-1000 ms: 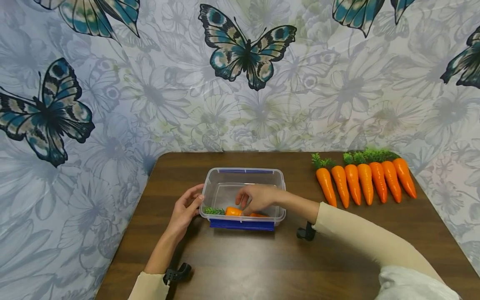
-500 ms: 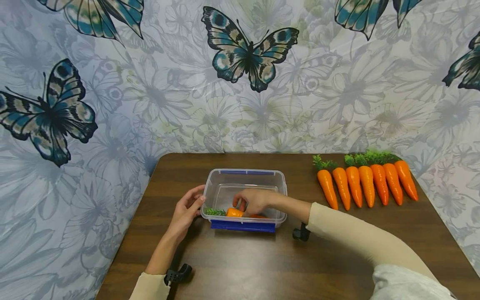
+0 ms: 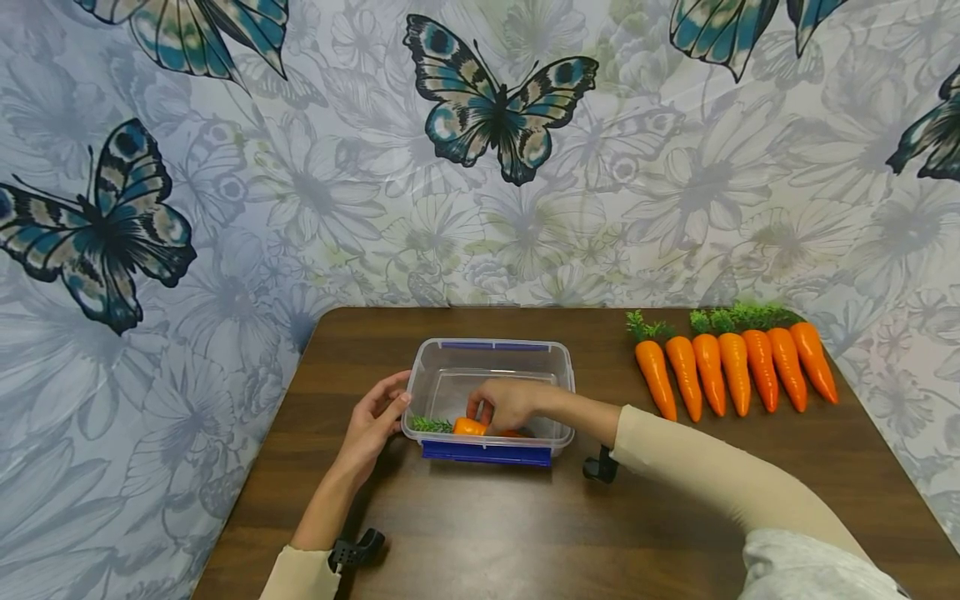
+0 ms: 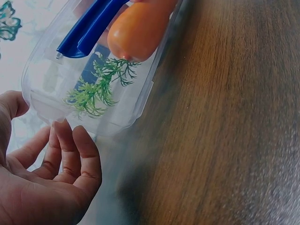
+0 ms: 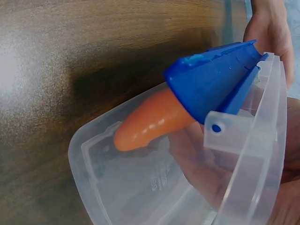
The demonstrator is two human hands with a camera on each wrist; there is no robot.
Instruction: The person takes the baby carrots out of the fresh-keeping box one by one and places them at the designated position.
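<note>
A clear plastic food container (image 3: 491,379) with blue clips stands lidless on the table. My left hand (image 3: 375,414) holds its left rim; in the left wrist view the thumb and curved fingers (image 4: 86,152) meet the rim and corner. My right hand (image 3: 510,404) reaches inside and grips an orange carrot (image 3: 468,427) lying along the near wall. The carrot's green leaves (image 4: 96,91) point to the left end. In the right wrist view the carrot's tip (image 5: 140,129) shows through the clear wall, below the hanging blue clip (image 5: 213,82); most of the right fingers are hidden there.
Several more carrots (image 3: 735,371) with green tops lie in a row at the table's back right. The brown wooden table (image 3: 480,533) meets a wall covering with butterflies (image 3: 501,100) behind. A black wrist strap (image 3: 356,550) is on the left wrist.
My right hand has shifted slightly left inside the container, then stays nearly still on the carrot. My left hand keeps its place at the rim. The head view has moved slightly.
</note>
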